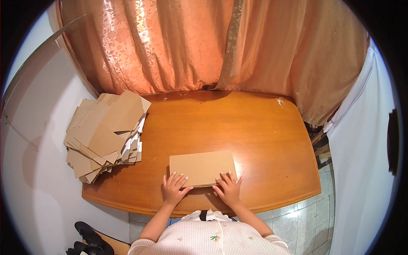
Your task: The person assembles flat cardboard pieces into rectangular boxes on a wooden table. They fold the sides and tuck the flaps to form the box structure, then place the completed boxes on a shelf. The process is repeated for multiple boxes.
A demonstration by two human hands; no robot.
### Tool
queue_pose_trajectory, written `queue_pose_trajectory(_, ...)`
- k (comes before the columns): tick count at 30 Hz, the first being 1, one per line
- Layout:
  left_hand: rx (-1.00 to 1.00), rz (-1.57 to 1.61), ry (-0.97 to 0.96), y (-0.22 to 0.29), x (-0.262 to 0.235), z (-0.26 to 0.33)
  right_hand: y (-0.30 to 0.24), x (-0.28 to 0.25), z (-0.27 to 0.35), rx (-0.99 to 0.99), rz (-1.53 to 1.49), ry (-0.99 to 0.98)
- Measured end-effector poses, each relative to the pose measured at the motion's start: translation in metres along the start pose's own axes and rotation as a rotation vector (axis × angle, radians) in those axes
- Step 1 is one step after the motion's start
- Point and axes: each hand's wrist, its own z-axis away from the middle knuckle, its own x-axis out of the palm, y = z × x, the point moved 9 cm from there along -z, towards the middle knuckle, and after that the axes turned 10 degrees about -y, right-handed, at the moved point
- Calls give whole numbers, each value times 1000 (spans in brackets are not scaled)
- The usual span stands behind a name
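Item one: flat cardboard (202,163), brown and roughly rectangular, lying at the near middle of the table (225,123); its near edge shows thin layers, though you cannot count them from here. Item two: your left hand (173,190), fingers spread wide over the near left corner, thumb along the near edge. Item three: your right hand (229,189), likewise spread at the near right corner, thumb pointing inward; neither hand is closed around the cardboard, and whether either thumb reaches beneath it cannot be told. Item four: a heap of cardboard pieces (106,131) at the far left, brown with some white faces, edges jutting at many angles, well apart from your hands. Surroundings: orange curtains (178,46) behind the far edge, a white cloth (357,123) hanging at right, a tiled floor (293,221) below. Hazards, by judgement: should one hand press harder than the other, the layers could shear out of line or the piece swivel on the smooth wood; a pull toward you could bring it over the table's near edge; thumbs pushed hard at the rim could crease it; and a sleeve or elbow swung left could unsettle the loosely stacked heap, whose projecting flaps catch easily.
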Motion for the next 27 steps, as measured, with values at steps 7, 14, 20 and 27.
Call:
queue_pose_trajectory(7, 21, -2, -25, 19, -11, -7, -29, 0, -25, -137, 15, -170)
queue_pose_trajectory(14, -9, 57, -50, 38, -4, -17, -36, 2, -34, -152, 135, -195)
queue_pose_trajectory(20, 15, 56, -102, 41, 15, -11, -36, 11, -35, -165, 206, -174)
queue_pose_trajectory(27, 53, 78, -83, 40, 18, -9, -35, 13, -37, -116, 152, -268)
